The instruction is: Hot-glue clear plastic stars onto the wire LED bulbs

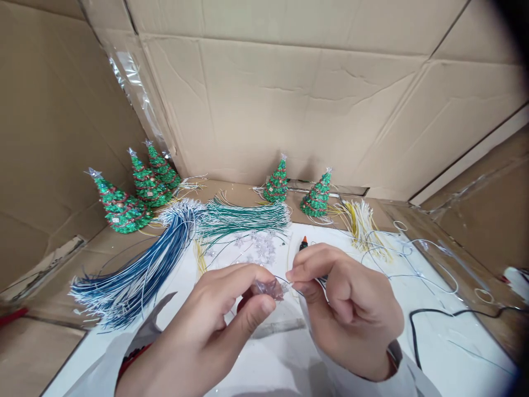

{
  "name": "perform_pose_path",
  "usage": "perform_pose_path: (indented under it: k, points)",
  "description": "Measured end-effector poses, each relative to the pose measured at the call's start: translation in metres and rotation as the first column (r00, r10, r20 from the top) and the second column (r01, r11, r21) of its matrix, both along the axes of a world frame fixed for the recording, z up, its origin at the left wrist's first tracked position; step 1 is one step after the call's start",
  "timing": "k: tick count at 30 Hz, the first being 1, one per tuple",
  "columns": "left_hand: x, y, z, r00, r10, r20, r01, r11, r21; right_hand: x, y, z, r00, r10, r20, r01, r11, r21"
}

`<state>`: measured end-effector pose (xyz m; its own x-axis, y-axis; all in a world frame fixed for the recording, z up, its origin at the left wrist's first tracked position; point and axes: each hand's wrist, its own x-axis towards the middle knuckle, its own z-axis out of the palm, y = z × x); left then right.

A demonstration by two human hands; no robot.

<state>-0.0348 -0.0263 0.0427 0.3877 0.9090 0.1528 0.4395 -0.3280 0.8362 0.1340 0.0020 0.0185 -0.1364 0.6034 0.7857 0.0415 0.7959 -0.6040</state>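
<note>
My left hand (225, 314) is closed, with a clear plastic star (270, 288) pinched between thumb and fingers. Close against the star's right side, my right hand (345, 303) pinches a thin dark wire (281, 279) between thumb and forefinger. The wire runs across toward the star; whether it enters it is too small to tell. A pile of similar clear stars (260, 247) lies on the white table just beyond my hands. Behind my right hand, a black tool with an orange tip (304, 242) is partly hidden.
Bundles of blue wires (140, 264), green wires (243, 216) and yellow-white wires (363, 226) lie around the white table (463, 336). Several small green Christmas trees (122, 207) stand along the back against cardboard walls (285, 105). A black cable (413, 331) and loose white wires lie right.
</note>
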Motion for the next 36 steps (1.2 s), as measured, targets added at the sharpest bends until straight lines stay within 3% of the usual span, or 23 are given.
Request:
perform_pose_path:
  k: [14, 17, 22, 27, 33, 36]
  points:
    - [-0.002, 0.001, 0.002, 1.0, -0.012, 0.023, 0.012, 1.0, -0.006, 0.001, 0.001, -0.002, 0.999, 0.044, -0.017, -0.044, 0.999, -0.005]
    - [-0.005, 0.008, 0.005, 0.997, -0.047, 0.058, 0.049, 0.998, -0.043, 0.005, 0.002, 0.001, 0.998, 0.048, 0.044, -0.045, 0.996, -0.076]
    - [-0.008, 0.017, 0.003, 0.992, -0.051, 0.112, 0.056, 0.998, -0.04, 0.013, 0.007, 0.009, 0.97, 0.002, 0.243, 0.064, 0.963, -0.261]
    - [-0.009, 0.016, 0.001, 0.992, -0.037, 0.119, 0.042, 0.998, -0.041, 0.016, 0.009, 0.017, 0.92, 0.126, 0.372, -0.009, 0.953, -0.302]
    - [-0.01, 0.013, -0.002, 0.999, 0.033, 0.004, -0.033, 0.988, 0.148, 0.013, 0.007, 0.018, 0.944, 0.124, 0.305, 0.003, 0.924, -0.383]
    - [-0.008, 0.013, -0.006, 0.996, 0.08, 0.035, -0.086, 0.961, 0.264, 0.012, 0.007, 0.016, 0.959, 0.121, 0.257, -0.003, 0.909, -0.416]
